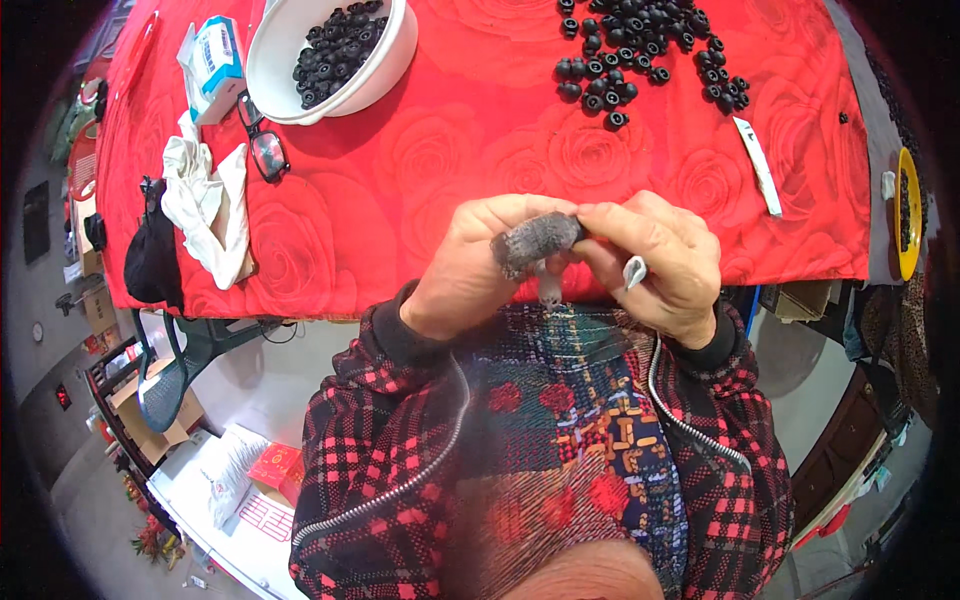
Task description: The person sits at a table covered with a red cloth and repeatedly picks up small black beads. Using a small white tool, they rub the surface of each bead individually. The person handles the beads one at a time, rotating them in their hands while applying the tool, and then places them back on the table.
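Left hand: the left hand (475, 265) is raised just over the near edge of the table, fingers curled shut around a dark grey fuzzy sleeve (538, 240) that covers one finger.
Right hand: the right hand (660, 265) meets the left at its fingertips and pinches the end of that grey sleeve; a small pale strip (634, 271) sticks out from its grip, and what it is cannot be told.
Table: a table under a red cloth with a rose pattern (480, 150) carries everything else.
Bowl: a white bowl (385, 65) of small black round parts stands toward the far left corner.
Rag: a crumpled white cloth (205, 205) lies near the left edge, with a dark bundle (153, 258) hanging off that edge beside it.
Box: a blue and white box (215, 60) sits left of the bowl.
Loose parts: a heap of black round parts (640, 50) spreads along the far edge toward the right.
Glasses: dark-framed glasses (263, 140) lie just beside the bowl, on its near side.
Tool: a slim white strip (760, 165) lies near the right edge.
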`<state>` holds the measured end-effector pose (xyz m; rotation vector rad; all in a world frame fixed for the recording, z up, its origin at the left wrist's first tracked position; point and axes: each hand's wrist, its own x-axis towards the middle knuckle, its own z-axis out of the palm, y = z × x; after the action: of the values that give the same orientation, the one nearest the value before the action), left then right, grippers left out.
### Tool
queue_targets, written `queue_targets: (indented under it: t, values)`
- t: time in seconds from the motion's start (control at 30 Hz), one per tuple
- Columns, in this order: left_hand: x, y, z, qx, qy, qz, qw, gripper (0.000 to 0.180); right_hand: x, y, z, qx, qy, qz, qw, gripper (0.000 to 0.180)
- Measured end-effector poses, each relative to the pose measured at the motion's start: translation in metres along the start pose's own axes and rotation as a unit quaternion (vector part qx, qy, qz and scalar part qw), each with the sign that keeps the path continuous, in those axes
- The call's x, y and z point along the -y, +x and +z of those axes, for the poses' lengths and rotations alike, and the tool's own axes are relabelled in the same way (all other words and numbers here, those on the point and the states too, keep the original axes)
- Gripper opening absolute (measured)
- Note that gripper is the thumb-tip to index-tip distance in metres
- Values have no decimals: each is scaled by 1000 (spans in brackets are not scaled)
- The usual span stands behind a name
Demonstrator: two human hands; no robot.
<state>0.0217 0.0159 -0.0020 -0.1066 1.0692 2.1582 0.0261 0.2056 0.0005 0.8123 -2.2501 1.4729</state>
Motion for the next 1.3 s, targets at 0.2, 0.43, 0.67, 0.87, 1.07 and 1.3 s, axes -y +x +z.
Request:
queue_targets:
  t: [0.2, 0.43, 0.67, 0.87, 1.07, 1.3]
  values:
    - [-1, -1, 0, 6, 36, 38, 999, 27, 9, -1, -17, 62, 188, 245, 949, 25]
    - [3, 2, -3, 16, 31, 53, 998, 28, 3, 3, -12, 89, 183, 247, 948, 16]
    - [3, 3, -5, 17, 33, 47, 998, 29, 3, 8, -16, 111, 194, 267, 937, 15]
    - [1, 4, -5, 25, 44, 44, 998, 27, -1, 2, -14, 111, 197, 269, 936, 19]
    - [0, 5, -5, 18, 44, 42, 998, 29, -5, 1, -13, 103, 205, 248, 941, 15]
    - [-2, 4, -5, 18, 3, -10, 1000, 27, -13, -2, -13, 122, 190, 222, 949, 14]
